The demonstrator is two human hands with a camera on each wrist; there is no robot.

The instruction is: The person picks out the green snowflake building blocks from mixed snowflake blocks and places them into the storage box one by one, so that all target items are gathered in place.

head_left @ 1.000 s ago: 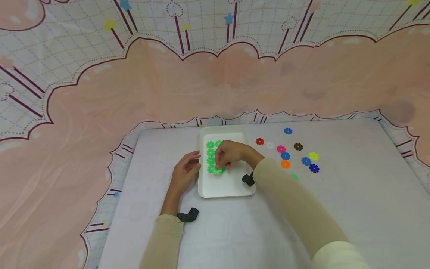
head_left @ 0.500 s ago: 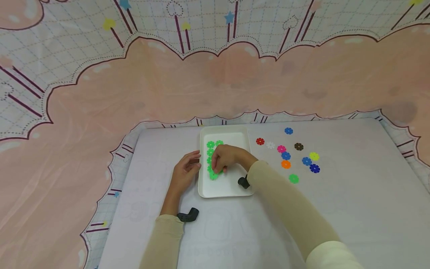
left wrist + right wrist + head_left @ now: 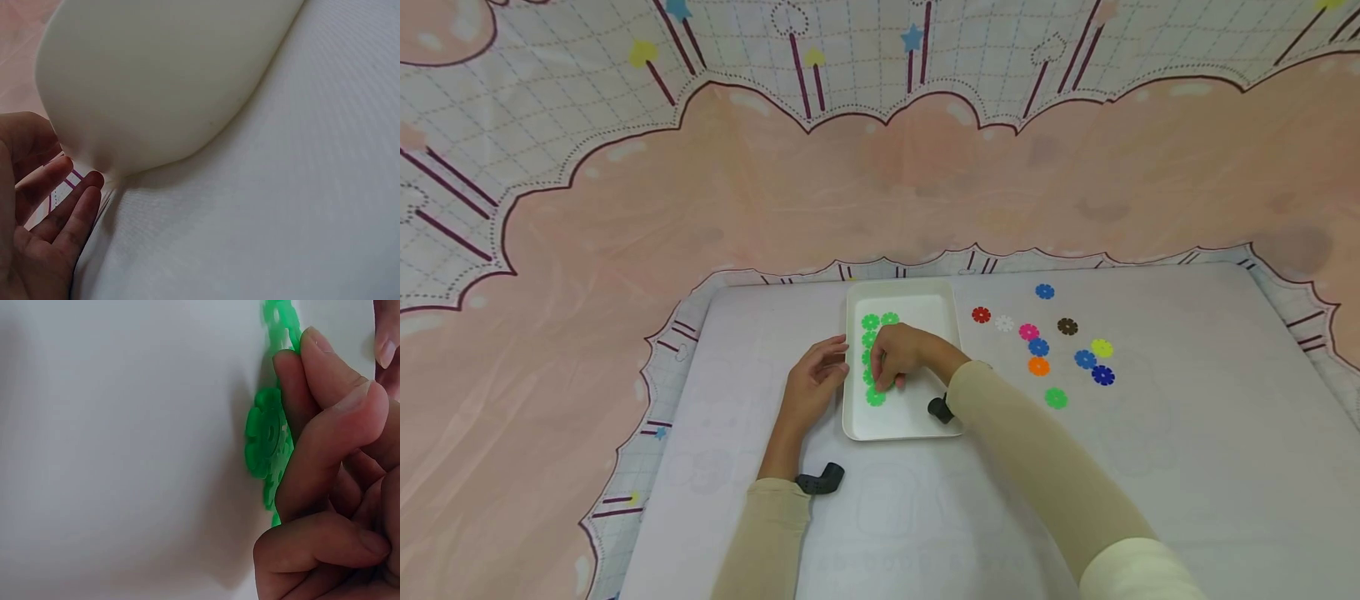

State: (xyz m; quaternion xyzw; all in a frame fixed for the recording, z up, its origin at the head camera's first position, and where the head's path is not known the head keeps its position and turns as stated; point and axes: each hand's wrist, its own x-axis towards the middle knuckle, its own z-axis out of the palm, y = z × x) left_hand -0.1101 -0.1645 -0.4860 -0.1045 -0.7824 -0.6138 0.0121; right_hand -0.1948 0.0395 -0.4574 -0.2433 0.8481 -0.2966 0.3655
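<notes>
A white tray (image 3: 925,421) lies on the table with several green flower-shaped discs (image 3: 870,322) set out in its left part. My right hand (image 3: 898,354) is over them, thumb and index finger pinching a green flower-shaped disc (image 3: 876,397) at the lower end of the left column. In the right wrist view its fingertips (image 3: 319,340) meet at the edge of that disc (image 3: 284,319), and another green disc (image 3: 265,434) shows beside the fingers. My left hand (image 3: 812,383) rests with loosely bent fingers against the tray's left side; in the left wrist view its fingertips (image 3: 94,180) are right at the tray edge.
To the right of the tray, loose flower discs are scattered: red (image 3: 981,315), white (image 3: 1004,323), pink (image 3: 1028,332), orange (image 3: 1038,367), brown (image 3: 1067,327), yellow (image 3: 1102,348), green (image 3: 1056,398) and several blue ones (image 3: 1044,292). A patterned cloth (image 3: 880,183) hangs behind the table.
My right hand has shifted slightly left and toward me, bringing the green disc to the lower end of the left column. The left hand has stayed at the tray's side.
</notes>
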